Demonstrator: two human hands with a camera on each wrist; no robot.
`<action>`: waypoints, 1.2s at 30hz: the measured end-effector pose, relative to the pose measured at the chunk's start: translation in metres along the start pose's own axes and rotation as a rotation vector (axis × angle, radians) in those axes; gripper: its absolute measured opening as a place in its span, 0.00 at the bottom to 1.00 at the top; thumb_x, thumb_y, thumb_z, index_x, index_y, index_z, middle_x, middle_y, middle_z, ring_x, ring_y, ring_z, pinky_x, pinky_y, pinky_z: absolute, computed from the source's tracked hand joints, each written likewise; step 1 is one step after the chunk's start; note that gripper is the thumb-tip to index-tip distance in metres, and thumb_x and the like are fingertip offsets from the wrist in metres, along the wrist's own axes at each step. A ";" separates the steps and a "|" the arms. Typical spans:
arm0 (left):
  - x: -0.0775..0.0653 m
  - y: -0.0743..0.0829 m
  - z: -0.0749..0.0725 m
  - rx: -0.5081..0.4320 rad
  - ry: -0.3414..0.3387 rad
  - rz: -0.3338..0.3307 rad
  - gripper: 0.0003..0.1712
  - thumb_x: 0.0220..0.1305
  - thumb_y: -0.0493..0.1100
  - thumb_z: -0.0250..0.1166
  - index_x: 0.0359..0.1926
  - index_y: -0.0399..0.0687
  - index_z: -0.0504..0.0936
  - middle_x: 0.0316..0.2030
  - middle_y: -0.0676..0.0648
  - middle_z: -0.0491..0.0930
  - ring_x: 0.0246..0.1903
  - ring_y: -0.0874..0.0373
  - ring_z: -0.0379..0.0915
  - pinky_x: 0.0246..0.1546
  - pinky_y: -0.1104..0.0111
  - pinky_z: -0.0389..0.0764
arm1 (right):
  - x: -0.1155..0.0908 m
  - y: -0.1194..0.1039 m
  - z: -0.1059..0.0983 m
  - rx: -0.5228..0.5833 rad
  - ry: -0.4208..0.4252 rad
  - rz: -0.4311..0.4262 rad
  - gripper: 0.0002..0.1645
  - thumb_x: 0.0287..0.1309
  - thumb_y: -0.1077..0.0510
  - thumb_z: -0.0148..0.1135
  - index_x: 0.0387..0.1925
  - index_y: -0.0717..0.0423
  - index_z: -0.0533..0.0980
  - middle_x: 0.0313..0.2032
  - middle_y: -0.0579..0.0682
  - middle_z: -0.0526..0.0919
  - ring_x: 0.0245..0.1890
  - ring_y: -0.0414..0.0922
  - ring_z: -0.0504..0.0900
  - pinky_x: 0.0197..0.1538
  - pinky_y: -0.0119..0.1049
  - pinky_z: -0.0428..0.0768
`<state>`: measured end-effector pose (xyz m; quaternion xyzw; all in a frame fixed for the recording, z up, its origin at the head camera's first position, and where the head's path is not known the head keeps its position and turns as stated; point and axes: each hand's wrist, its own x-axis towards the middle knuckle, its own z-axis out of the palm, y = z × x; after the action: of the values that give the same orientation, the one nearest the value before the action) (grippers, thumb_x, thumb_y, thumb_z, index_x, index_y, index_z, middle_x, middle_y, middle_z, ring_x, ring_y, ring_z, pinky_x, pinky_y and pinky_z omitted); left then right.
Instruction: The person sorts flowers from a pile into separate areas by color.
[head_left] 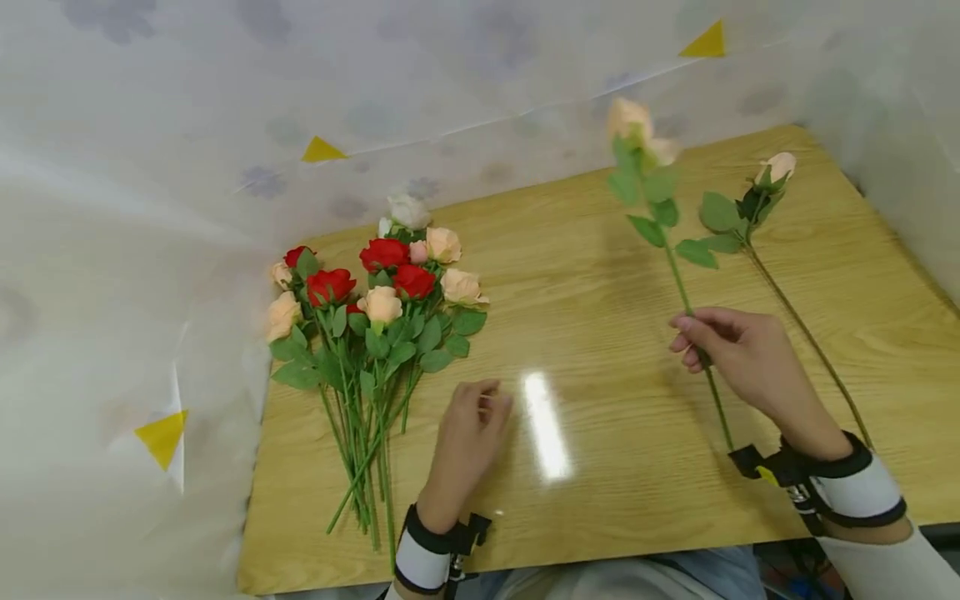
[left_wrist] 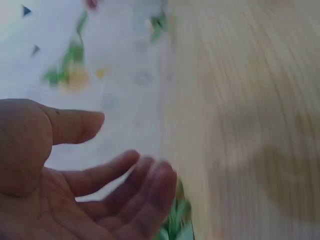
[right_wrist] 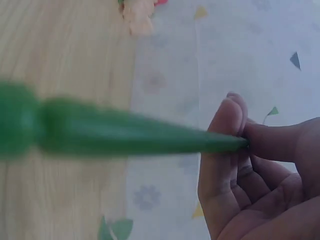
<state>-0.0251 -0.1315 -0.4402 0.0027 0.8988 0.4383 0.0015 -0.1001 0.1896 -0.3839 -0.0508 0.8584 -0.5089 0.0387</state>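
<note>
My right hand (head_left: 738, 354) pinches the green stem of a peach artificial rose (head_left: 630, 125) between thumb and fingers. Its bloom points toward the back wall, above the table. In the right wrist view, the stem (right_wrist: 135, 132) runs blurred and large from near the camera to the fingertips. My left hand (head_left: 468, 433) is over the table, fingers loosely bent, holding nothing. To its left lies a pile of red, peach and white roses (head_left: 382, 304), their stems toward the front edge. The left wrist view shows the thumb (left_wrist: 80, 125) apart from the fingers.
Right of the held flower, a single pale pink rose (head_left: 776, 169) with a brownish stem lies on the wooden table (head_left: 570, 292). Floral sheeting (head_left: 480, 83) hangs behind and at both sides, with yellow triangles (head_left: 322, 150) on it.
</note>
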 end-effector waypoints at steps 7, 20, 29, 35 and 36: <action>-0.001 -0.034 -0.031 0.202 0.175 -0.222 0.27 0.71 0.49 0.59 0.61 0.34 0.73 0.56 0.32 0.70 0.55 0.38 0.69 0.49 0.47 0.75 | 0.001 0.034 -0.062 -0.271 0.274 0.105 0.27 0.72 0.47 0.50 0.52 0.69 0.76 0.27 0.44 0.84 0.19 0.24 0.75 0.22 0.23 0.75; -0.009 -0.064 -0.086 0.347 0.621 -0.387 0.12 0.71 0.38 0.56 0.48 0.32 0.75 0.38 0.34 0.71 0.36 0.40 0.69 0.29 0.51 0.73 | -0.019 0.100 -0.090 -0.532 0.299 0.298 0.23 0.74 0.61 0.41 0.48 0.84 0.70 0.34 0.76 0.78 0.15 0.29 0.63 0.15 0.31 0.65; -0.017 -0.084 -0.088 0.383 0.477 -0.524 0.19 0.72 0.39 0.56 0.54 0.27 0.75 0.45 0.27 0.73 0.46 0.30 0.69 0.38 0.40 0.75 | -0.007 0.118 -0.086 -0.636 0.271 0.321 0.24 0.74 0.57 0.45 0.45 0.80 0.70 0.29 0.74 0.77 0.17 0.58 0.73 0.15 0.39 0.64; -0.016 -0.093 -0.086 0.396 0.531 -0.487 0.17 0.71 0.36 0.57 0.51 0.23 0.75 0.41 0.26 0.72 0.37 0.31 0.72 0.33 0.43 0.76 | -0.006 0.119 -0.085 -0.625 0.260 0.315 0.24 0.74 0.59 0.43 0.46 0.84 0.68 0.30 0.77 0.76 0.16 0.58 0.74 0.13 0.39 0.65; -0.016 -0.094 -0.086 0.391 0.549 -0.476 0.18 0.72 0.38 0.55 0.50 0.22 0.74 0.40 0.26 0.70 0.35 0.31 0.71 0.32 0.44 0.76 | -0.006 0.120 -0.086 -0.622 0.253 0.320 0.25 0.74 0.58 0.42 0.47 0.84 0.67 0.29 0.76 0.76 0.15 0.56 0.73 0.13 0.39 0.65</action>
<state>-0.0101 -0.2574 -0.4607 -0.3222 0.9077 0.2311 -0.1374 -0.1096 0.3220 -0.4480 0.1384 0.9670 -0.2136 -0.0060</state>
